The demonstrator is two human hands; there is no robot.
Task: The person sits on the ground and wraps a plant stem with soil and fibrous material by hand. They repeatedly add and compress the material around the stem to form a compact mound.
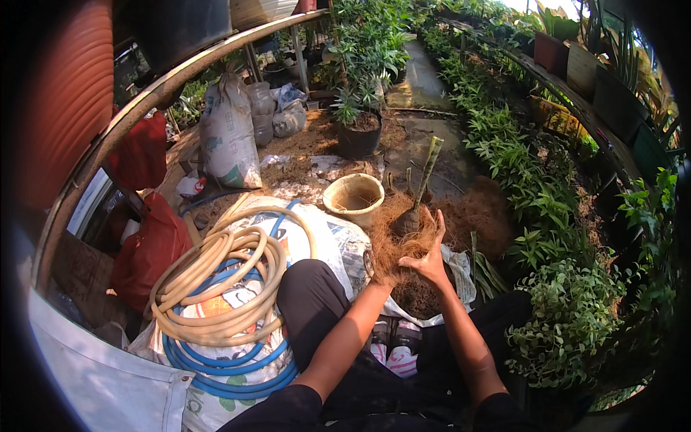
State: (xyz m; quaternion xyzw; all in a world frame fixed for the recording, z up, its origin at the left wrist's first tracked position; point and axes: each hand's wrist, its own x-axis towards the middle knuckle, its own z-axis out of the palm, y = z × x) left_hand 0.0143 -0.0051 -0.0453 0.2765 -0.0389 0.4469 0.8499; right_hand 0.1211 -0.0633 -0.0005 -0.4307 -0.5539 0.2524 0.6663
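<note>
A bundle of loose brown coconut fibre [384, 237] sits between my two hands. In it rests a dark root ball [405, 222] with a thick, cut green stem [429, 170] rising at a slant. My left hand [384, 276] supports the bundle from the near left, its fingers mostly hidden by fibre. Cupped against the right side is my right hand [433, 252], thumb spread and fingers extended upward. Just beyond and left of the bundle stands a pale, round pot [353, 201]. Below my hands, an open white sack [460, 270] holds dark, crumbly growing medium [415, 297].
Coiled beige hose [221, 281] and blue hose [237, 370] lie on filled sacks to the left. A black-potted shrub [360, 137] and an upright sack [229, 132] stand ahead. Leafy plants [507, 178] line the right, beside more fibre [483, 216] and cut leaves [483, 272].
</note>
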